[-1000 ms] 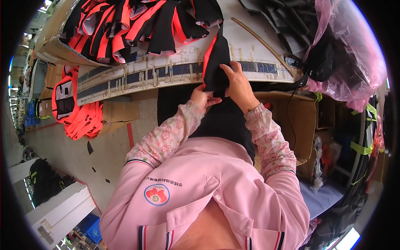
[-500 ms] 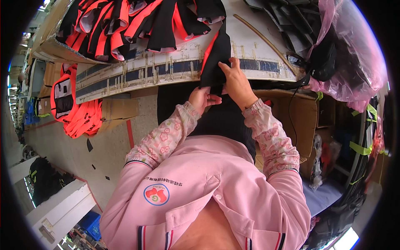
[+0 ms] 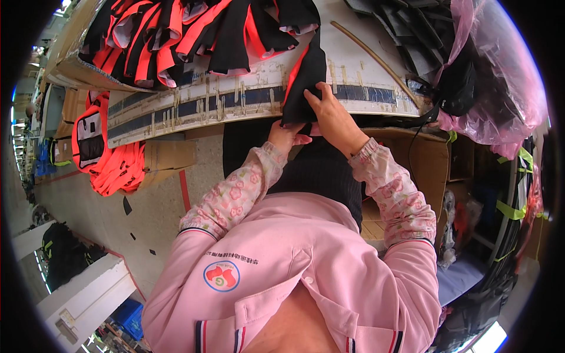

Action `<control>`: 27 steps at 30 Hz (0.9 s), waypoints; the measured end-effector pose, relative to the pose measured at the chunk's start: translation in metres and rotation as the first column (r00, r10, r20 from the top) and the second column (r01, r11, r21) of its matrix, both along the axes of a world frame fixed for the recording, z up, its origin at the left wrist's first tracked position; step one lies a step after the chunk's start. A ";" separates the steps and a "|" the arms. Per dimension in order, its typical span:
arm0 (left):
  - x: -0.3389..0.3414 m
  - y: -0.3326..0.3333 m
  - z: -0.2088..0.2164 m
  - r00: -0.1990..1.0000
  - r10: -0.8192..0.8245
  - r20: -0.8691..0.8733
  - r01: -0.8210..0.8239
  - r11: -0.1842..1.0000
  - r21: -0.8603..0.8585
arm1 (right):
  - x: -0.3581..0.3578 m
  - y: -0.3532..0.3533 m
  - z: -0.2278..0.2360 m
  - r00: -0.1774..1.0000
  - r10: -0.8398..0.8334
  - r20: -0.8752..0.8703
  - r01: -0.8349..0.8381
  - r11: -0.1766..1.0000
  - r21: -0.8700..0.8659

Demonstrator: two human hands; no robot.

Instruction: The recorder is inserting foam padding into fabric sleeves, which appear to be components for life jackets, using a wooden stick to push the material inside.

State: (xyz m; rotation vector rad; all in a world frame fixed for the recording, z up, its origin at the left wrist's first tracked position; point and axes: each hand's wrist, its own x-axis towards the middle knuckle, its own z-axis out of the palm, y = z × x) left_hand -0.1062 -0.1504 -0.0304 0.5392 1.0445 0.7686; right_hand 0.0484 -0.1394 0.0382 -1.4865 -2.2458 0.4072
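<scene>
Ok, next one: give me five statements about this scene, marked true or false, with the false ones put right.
1. The left hand is at the near end of the strip. True.
2. The stick lies left of the strip. False: it lies to its right, on the table.
3. The right hand is clear of the strip. False: it is on it.
4. The plastic is pink. True.
5. The right sleeve is floral. True.

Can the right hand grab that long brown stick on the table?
Probably yes: the brown stick lies uncovered on the table near the right hand, with nothing blocking. The hand may just need to leave the black-and-orange strip.
</scene>
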 end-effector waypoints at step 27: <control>0.015 0.000 -0.022 0.959 0.080 0.273 -0.051 0.992 -0.114 | -0.002 0.011 -0.004 0.975 0.075 0.208 -0.086 0.995 0.047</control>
